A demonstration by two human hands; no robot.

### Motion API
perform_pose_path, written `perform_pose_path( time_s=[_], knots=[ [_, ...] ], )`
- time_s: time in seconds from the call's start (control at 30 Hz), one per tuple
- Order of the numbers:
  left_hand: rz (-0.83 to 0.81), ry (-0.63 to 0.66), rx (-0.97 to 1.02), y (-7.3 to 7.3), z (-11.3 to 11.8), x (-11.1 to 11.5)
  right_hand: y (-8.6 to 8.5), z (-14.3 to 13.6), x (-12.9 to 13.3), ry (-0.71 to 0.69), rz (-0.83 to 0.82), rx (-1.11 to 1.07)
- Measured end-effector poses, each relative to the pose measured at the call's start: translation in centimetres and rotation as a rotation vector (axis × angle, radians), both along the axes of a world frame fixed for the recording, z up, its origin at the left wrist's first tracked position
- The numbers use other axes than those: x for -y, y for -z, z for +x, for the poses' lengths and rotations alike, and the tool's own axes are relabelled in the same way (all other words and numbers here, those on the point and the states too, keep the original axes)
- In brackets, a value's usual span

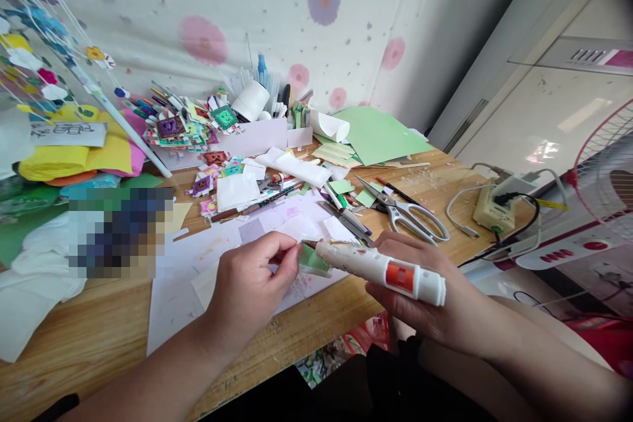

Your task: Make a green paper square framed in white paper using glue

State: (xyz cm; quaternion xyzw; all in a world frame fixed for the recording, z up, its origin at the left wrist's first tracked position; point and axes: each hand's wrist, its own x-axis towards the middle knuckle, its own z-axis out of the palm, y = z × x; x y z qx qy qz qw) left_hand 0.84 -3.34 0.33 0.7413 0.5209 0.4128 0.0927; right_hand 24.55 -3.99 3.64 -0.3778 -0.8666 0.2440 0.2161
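My right hand (420,277) is wrapped round a white hot glue gun (366,264) with an orange switch. Its brownish nozzle points left and reaches the fingertips of my left hand (254,277). There the thumb and forefinger are pinched together over the table. A light green piece (315,262), which looks like paper or film, shows just below the nozzle; whether the pinch holds it or something smaller is hidden. Under both hands lies a white sheet (173,303) with stains.
Grey scissors (408,214) lie behind my right hand, near pens and paper scraps. Farther back are green sheets (380,135) and a box (254,138) of pens. A power strip (494,208) with cables sits at right, beside a fan (608,165). Coloured paper (74,158) is piled left.
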Motion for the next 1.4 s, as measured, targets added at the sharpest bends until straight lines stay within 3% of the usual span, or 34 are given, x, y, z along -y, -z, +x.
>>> perform_pose_path(
  time_s=[1.4],
  knots=[
    [-0.143, -0.048, 0.151, -0.3, -0.3, -0.3, -0.2, 2.1, 0.3, 0.090, 0.018, 0.089]
  ],
)
